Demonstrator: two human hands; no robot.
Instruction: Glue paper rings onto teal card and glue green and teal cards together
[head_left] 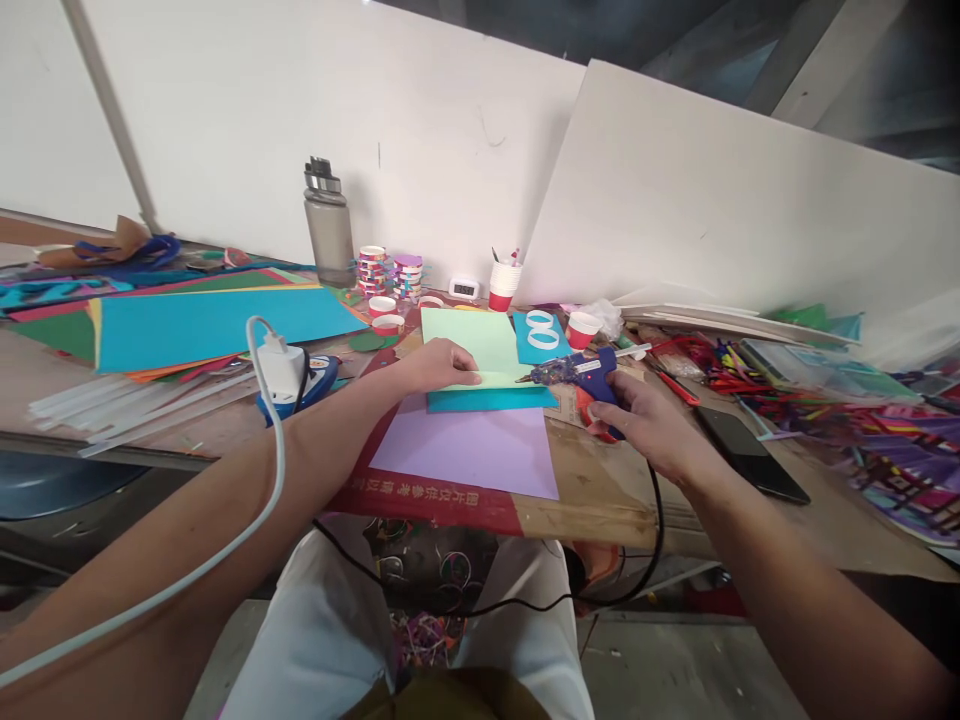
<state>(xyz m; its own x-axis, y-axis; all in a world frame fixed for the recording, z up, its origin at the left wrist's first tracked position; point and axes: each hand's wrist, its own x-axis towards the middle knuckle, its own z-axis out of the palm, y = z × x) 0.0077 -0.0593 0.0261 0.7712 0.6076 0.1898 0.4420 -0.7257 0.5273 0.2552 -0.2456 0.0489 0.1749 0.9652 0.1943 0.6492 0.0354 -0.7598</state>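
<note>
My right hand [646,418] grips a blue hot glue gun [577,370] with an orange trigger, a clear glue stick poking out of its back. Its nozzle points left, at the right end of a folded strip along the near edge of a pale green paper sheet [476,338]. On that same strip, the closed fingers of my left hand [442,365] hold the green paper down from the left. Under the green sheet lies blue paper [487,400], and a lilac sheet [480,450] is nearer to me.
A power strip [319,375] with a white plug, clear glue sticks [142,405] and coloured paper [225,320] lie left. Behind stand a bottle [328,225], paper cups [504,285] and white rings [541,330]. A phone [750,455] lies right. The gun's black cord [517,603] crosses my lap.
</note>
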